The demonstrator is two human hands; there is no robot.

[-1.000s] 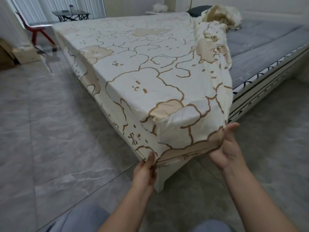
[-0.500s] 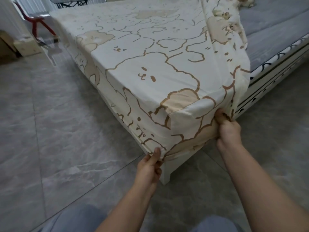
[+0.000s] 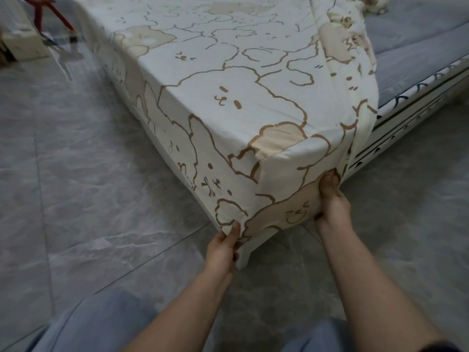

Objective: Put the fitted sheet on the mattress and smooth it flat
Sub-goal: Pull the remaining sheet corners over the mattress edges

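Note:
A cream fitted sheet (image 3: 228, 80) printed with brown-outlined bears covers the near corner and left part of the mattress (image 3: 411, 49), whose grey top shows bare at the right. My left hand (image 3: 223, 246) pinches the sheet's lower hem just left of the bed corner. My right hand (image 3: 331, 201) grips the hem on the right face of the corner, fingers curled into the fabric. The sheet's free edge hangs in folds along the right side and bunches at the far top right.
The white bed frame (image 3: 406, 115) with dark markings runs off to the right. Grey marble-look floor tiles (image 3: 76, 174) surround the bed. A red chair (image 3: 48, 11) and a low pale box (image 3: 22, 44) stand at the far left. My grey trouser knees fill the bottom edge.
My right hand has gone from flat under the hem to gripping it on the corner's right face, and the sheet corner sits lower over the bed. My view has moved closer and tilted down.

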